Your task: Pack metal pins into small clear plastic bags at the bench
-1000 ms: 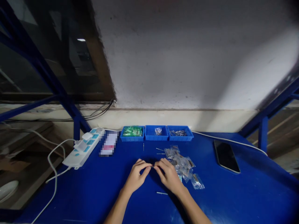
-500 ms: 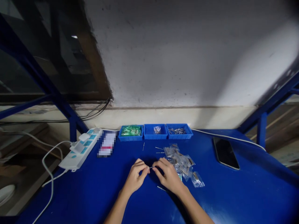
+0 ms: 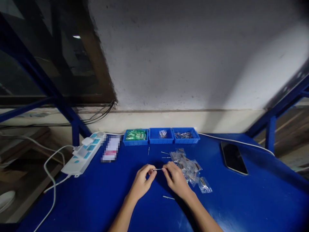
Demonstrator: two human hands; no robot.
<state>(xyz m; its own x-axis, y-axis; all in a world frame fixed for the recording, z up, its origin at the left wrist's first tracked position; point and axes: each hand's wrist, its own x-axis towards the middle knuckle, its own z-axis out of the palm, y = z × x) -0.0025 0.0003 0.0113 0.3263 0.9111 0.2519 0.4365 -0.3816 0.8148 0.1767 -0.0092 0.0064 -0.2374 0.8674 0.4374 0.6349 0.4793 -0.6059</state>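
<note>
Between both sets of fingertips a thin silver blind rivet (image 3: 158, 169) lies roughly level above the blue table. My left hand (image 3: 142, 181) pinches its left end, and the fingertips of my right hand (image 3: 176, 181) are closed on its right end. Another rivet (image 3: 168, 197) lies on the table below my hands. Two more, an upper rivet (image 3: 165, 153) and a lower rivet (image 3: 165, 157), rest beyond them, and a single rivet (image 3: 148, 150) lies farther left. Just right of my right hand is a pile of small clear plastic packets (image 3: 190, 167) with metal pieces inside.
Along the back stand three blue bins: a left bin (image 3: 135, 142) with green packets, a middle bin (image 3: 161, 141) with one clear packet, and a right bin (image 3: 186, 141) of loose rivets. A power strip (image 3: 83, 154) and blurred phone-shaped item (image 3: 111, 149) are left; a dark phone (image 3: 233, 158) is right.
My hands have moved slightly apart and raised the rivet a little, so more of its length shows. The rivet below my right hand is now fully visible.
</note>
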